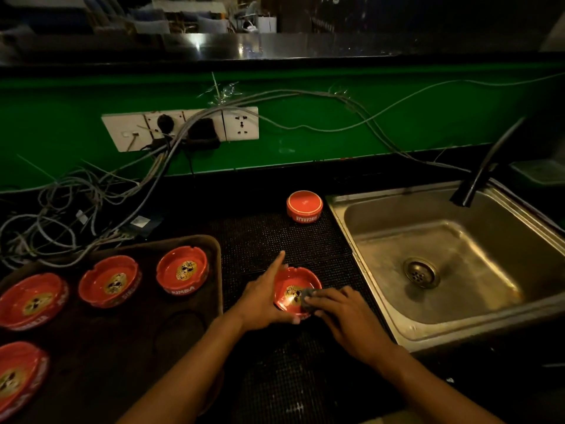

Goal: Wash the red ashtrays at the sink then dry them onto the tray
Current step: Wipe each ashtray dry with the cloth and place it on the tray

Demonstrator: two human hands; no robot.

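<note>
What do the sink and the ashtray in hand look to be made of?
Sink: brushed stainless steel, going by its dull grey metallic sheen. Held ashtray: glossy red with sharp highlights and a printed emblem; probably glazed ceramic or glass, though enamelled metal is possible.

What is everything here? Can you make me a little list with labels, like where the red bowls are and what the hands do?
on the tray: four red ashtrays, upright
held ashtray: over the black mat, beside the sink
left hand: grips the held ashtray's rim
right hand: presses a grey pad inside it
upside-down ashtray: on the mat by the sink's corner
sink: steel, nothing in it
tap: no water seen running
</note>
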